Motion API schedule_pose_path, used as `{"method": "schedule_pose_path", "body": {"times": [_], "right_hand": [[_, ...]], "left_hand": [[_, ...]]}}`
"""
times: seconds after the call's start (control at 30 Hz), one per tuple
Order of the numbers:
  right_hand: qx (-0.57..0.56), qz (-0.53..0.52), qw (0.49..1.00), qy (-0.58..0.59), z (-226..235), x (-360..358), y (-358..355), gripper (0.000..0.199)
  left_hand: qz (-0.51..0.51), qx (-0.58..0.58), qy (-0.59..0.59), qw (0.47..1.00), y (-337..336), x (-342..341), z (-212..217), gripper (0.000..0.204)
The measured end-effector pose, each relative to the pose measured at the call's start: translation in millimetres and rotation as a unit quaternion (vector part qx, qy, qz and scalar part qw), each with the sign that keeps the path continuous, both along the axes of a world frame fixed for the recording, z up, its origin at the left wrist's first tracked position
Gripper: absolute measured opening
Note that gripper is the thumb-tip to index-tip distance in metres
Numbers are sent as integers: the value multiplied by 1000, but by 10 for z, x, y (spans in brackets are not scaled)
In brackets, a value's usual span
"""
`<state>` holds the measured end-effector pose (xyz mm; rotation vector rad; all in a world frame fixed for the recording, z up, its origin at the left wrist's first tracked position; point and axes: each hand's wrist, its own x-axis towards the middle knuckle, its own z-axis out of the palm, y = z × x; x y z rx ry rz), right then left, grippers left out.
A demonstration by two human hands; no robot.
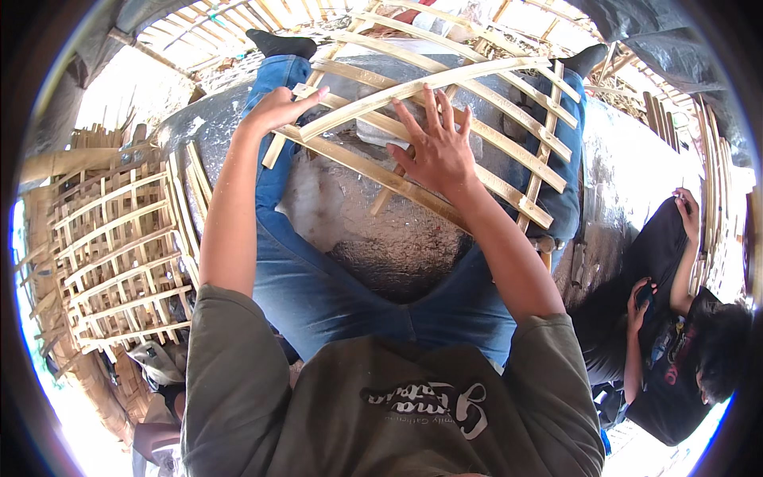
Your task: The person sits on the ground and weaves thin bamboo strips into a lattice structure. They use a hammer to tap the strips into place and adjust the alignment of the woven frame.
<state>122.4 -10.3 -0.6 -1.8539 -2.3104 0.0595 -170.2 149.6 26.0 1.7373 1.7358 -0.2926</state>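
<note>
One left hand [274, 110]: lying at the lattice's [546, 135] left edge; whether it is gripping, nobody can tell.
One diagonal slat [362, 105]: crossing the lattice; pressing evenly along it would probably be working best.
One right hand [441, 151]: spreading over the slat, clasping nothing.
Counts: one panel [119, 254] standing left, one lattice spanning two legs [270, 191], one person [675, 397] sitting right.

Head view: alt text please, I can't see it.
Bare left hand at the left edge of a pale slatted lattice, right hand spread over its middle, across the wearer's jeans-clad legs. Another person in dark clothes is at right; a second lattice is left.
</note>
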Motion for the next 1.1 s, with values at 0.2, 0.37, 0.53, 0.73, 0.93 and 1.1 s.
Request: {"method": "schedule_pose_path", "body": {"times": [0.2,0.37,0.53,0.73,0.93,1.1], "right_hand": [[9,3,1000,-1,-16,-37,-11,76],[10,3,1000,6,-7,-25,-3,75],[-12,-4,1000,16,69,35,4,76],[34,-176,983,42,515,733,-356,67],[-43,-399,916,-11,503,1358,-996,66],[-69,-441,895,-15,350,1355,-848,87]], "left_hand": [[-59,-32,-98,993,-23,-225,-51,89],[-97,9,-75,992,-95,-142,-4,101],[-76,43,-161,983,-218,-105,-46,108],[0,83,-120,989,-293,-207,-337,111],[10,126,-188,974,-296,-235,-478,79],[6,166,-198,966,-243,-520,-829,68]]}}
